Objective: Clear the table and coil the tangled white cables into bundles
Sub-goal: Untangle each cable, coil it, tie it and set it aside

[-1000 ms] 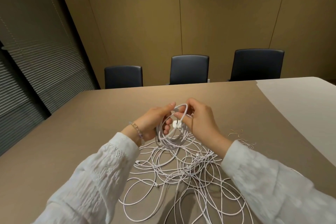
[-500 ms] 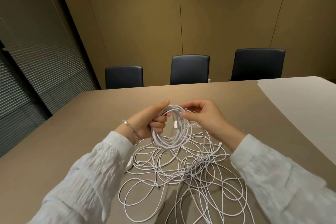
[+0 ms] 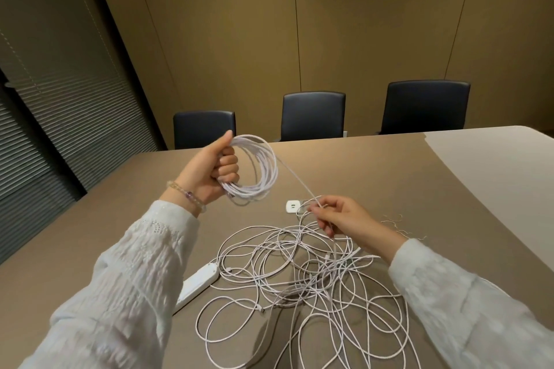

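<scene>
My left hand (image 3: pixel 211 169) is raised above the brown table (image 3: pixel 389 189) and grips a coiled bundle of white cable (image 3: pixel 260 171), fingers curled round its loops. One taut strand (image 3: pixel 295 178) runs from the coil down to my right hand (image 3: pixel 341 217), which pinches it just above the table. Below and in front of that hand lies a tangled heap of white cables (image 3: pixel 311 275), spread in loose loops towards the near edge.
A small white adapter (image 3: pixel 293 206) lies flat left of my right hand. A white power strip (image 3: pixel 199 283) lies beside my left sleeve. Thin stray threads (image 3: pixel 395 220) lie to the right. Three dark chairs (image 3: pixel 313 115) stand behind the far edge.
My hands have drawn apart: the left lifted the coil up and to the left, the right dropped towards the table along the strand. The adapter now lies on the table.
</scene>
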Demonstrator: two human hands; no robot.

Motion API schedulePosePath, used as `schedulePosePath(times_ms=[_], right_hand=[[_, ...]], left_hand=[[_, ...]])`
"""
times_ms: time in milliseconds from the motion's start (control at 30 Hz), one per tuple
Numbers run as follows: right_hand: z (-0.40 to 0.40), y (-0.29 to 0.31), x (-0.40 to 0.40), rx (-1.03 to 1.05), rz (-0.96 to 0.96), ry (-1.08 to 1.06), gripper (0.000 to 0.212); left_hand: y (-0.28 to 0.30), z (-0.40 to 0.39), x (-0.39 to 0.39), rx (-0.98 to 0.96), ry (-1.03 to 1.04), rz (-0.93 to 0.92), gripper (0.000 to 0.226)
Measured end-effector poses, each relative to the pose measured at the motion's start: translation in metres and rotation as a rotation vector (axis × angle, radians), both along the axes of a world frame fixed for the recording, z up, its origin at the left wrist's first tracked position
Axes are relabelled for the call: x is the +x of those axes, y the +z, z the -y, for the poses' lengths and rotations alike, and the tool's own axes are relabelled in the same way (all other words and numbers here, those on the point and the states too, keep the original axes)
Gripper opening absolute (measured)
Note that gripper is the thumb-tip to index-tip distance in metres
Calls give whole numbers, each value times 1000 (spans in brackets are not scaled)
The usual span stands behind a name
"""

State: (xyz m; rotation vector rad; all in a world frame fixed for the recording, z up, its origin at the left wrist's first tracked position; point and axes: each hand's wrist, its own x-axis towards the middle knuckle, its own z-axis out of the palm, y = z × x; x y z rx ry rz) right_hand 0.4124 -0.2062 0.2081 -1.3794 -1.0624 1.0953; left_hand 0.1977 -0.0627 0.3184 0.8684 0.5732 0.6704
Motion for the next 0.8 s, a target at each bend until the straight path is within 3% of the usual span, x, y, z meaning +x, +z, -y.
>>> schedulePosePath(times_ms=[67, 167, 367, 433, 533, 633, 800], right_hand=[[3, -12, 9, -57, 22, 9, 4], [8, -23, 19, -52, 83, -40, 14], [5, -10, 3, -8, 436, -1, 16], [5, 6, -13, 33, 667, 57, 15], [8, 39, -39, 135, 952, 55, 14], [9, 65, -54, 215, 1052, -4, 20], [3, 86, -56, 290, 1170, 9, 22]], left_hand=[[-1, -13, -7, -39, 97, 72, 52], [-3, -29, -15, -48, 258, 80, 55], [-21, -35, -11, 231, 581, -230, 44], [-27, -29, -3, 325, 628, -391, 57], [-34, -17, 9, 424, 579, -555, 62], [-41, -1, 18, 521, 398, -638, 44], [-49, 33, 29, 531, -12, -646, 35]])
